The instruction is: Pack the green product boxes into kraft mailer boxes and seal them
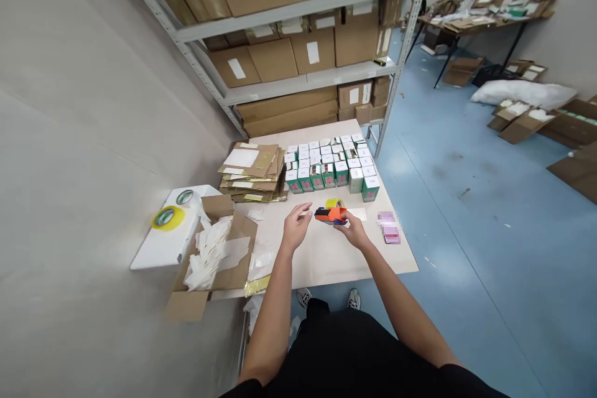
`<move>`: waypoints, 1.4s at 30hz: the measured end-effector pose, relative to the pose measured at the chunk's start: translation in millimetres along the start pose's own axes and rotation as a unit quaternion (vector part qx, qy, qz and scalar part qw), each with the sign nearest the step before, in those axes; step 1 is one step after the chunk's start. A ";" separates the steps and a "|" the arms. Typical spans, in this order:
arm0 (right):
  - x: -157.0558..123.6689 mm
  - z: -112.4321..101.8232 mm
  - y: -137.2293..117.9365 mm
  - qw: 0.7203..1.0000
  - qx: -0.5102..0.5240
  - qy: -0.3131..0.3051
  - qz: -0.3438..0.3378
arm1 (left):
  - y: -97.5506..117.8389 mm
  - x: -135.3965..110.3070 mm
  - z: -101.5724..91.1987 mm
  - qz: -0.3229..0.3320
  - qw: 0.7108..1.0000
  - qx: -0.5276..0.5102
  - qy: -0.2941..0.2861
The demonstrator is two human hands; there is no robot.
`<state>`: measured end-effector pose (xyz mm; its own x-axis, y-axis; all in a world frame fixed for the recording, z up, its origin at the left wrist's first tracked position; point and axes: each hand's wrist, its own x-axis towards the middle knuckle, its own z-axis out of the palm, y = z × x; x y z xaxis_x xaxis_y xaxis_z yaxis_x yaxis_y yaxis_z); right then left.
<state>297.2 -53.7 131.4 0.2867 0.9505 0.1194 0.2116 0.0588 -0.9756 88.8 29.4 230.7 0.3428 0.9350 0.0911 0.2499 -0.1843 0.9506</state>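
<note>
My right hand [353, 231] is closed round an orange, black and blue tape dispenser [332, 215], held above the table. A yellow tape roll [334, 203] shows at its far side; I cannot tell whether it sits in the dispenser. My left hand [297, 226] is just left of the dispenser, apart from it, fingers partly spread and holding nothing. Beyond both hands, several rows of small green-and-white boxes [341, 174] stand upright on the table [317, 261]. A white sheet [358, 214] lies partly hidden behind my right hand.
Flattened cardboard [252, 168] is stacked at the back left. Left of me, an open carton [242, 224] holds white paper, beside a white foam box [153, 249] bearing tape rolls. Pinkish items [389, 227] lie by the right edge. A loaded metal shelf [298, 84] stands behind the table.
</note>
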 end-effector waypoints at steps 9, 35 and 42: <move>12.4 0.8 -71.8 0.989 0.010 -0.035 -0.146 | 94.1 -15.4 -46.2 0.180 0.960 0.165 -0.137; 33.5 115.9 -100.3 0.993 -0.070 0.008 -0.091 | 87.7 -13.5 -167.6 0.342 0.905 0.214 0.130; 58.2 187.1 -112.0 0.992 -0.088 0.049 -0.077 | 62.9 -24.3 -248.5 0.278 0.931 0.084 0.220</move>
<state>115.3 52.1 213.1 0.3257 0.8996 0.2910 0.4171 0.1395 -0.8981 -128.9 70.4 362.1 0.0663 0.7082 0.7029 0.2956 -0.6868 0.6640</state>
